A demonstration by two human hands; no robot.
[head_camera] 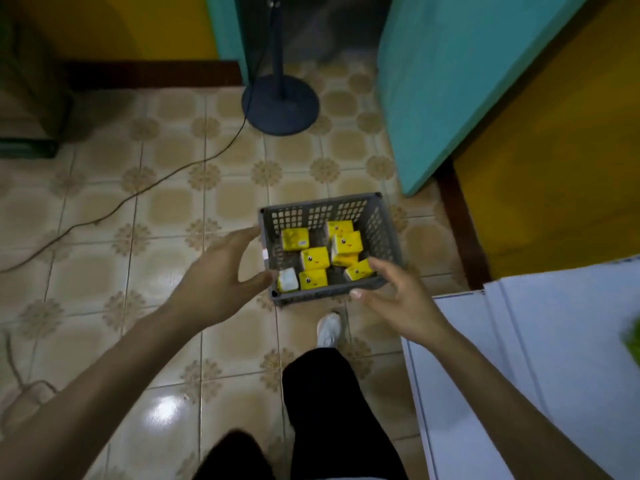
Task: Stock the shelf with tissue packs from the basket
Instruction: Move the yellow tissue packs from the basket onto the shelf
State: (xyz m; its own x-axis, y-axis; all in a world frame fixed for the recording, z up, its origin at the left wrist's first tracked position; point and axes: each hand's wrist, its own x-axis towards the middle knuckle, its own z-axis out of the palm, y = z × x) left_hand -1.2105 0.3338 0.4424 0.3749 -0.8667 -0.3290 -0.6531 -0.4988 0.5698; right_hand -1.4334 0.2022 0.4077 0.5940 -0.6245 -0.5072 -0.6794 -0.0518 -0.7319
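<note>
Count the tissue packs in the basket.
8 packs: one far-left; three piled far-right; one in the middle; three in the near row. Others may be hidden beneath.

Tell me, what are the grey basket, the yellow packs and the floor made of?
Basket: likely moulded plastic, matt grey; thin walls with regular slots. Tissue packs: probably printed yellow plastic film, slightly shiny; blur leaves it open. Floor: glazed ceramic tile, seemingly; grout lines and a bright light reflection.
</note>
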